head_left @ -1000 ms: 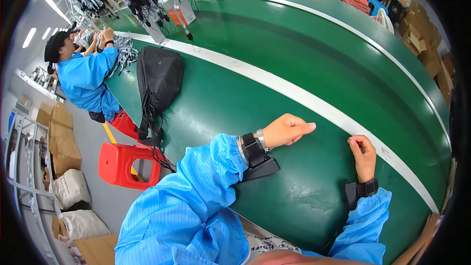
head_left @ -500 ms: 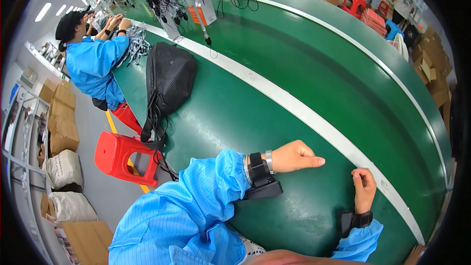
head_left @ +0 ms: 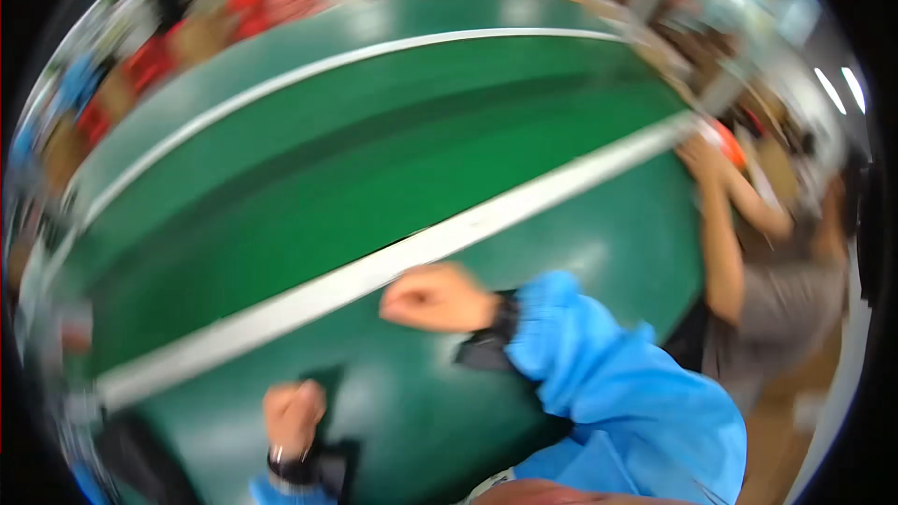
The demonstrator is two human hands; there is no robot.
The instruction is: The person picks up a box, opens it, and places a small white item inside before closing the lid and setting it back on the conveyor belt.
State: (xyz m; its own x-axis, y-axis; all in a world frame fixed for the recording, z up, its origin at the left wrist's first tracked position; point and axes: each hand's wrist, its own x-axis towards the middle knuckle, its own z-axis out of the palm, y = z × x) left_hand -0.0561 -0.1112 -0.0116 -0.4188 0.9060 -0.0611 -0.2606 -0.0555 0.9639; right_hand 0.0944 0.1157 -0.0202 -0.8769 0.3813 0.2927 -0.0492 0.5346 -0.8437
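The picture was blurred by motion. The right hand (head_left: 435,297) was curled into a fist, holding nothing visible, just below the white stripe (head_left: 281,309) on the green bench (head_left: 374,178). The left hand (head_left: 293,416), also closed in a fist, lay on the bench nearer its front edge. Another person's arm (head_left: 720,243) reached onto the bench's far right end
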